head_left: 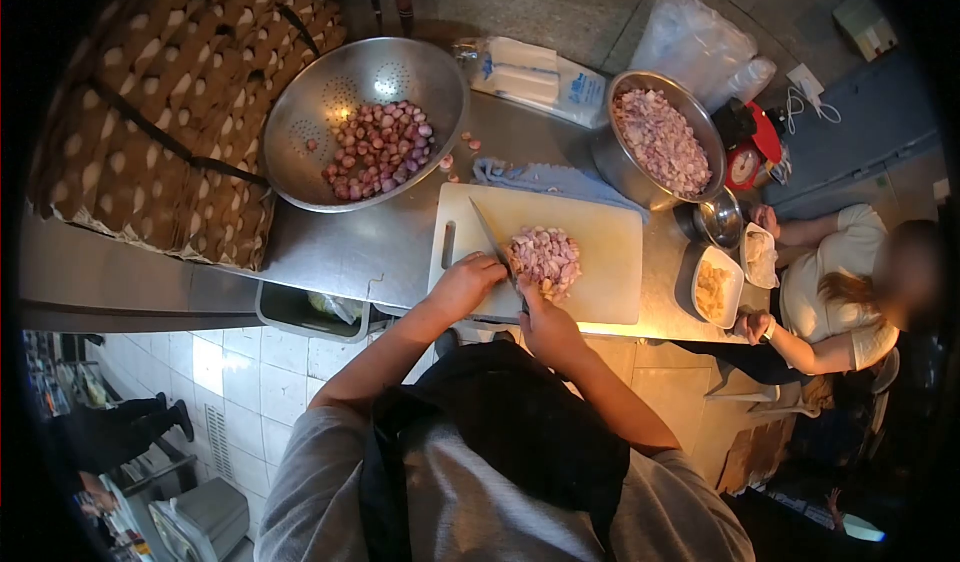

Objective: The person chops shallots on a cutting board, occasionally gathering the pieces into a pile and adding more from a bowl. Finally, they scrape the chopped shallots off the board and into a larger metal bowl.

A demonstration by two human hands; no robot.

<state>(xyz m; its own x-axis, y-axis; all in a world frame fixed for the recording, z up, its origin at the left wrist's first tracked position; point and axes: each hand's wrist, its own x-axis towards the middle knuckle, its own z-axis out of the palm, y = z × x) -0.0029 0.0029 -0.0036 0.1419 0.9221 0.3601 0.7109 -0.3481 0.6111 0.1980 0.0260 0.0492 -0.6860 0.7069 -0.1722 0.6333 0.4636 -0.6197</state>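
A white cutting board [610,262] lies on the steel counter in front of me, with a pile of chopped shallots [548,258] near its middle. My right hand [545,324] is closed round the handle of a knife [488,228], at the pile's near edge. The blade slants away to the far left across the board. Just left of the blade, my left hand [474,280] has its fingers curled together; whatever they grip is hidden. Whole peeled shallots [385,150] fill part of a steel colander [300,112] beyond the board.
A steel pot [655,202] of chopped shallots stands at the far right, behind a blue cloth [560,180]. Egg trays [180,112] are stacked on the left. Across the counter's right end, a person [835,292] sits by white containers [735,307]. A bin [310,312] stands below the counter.
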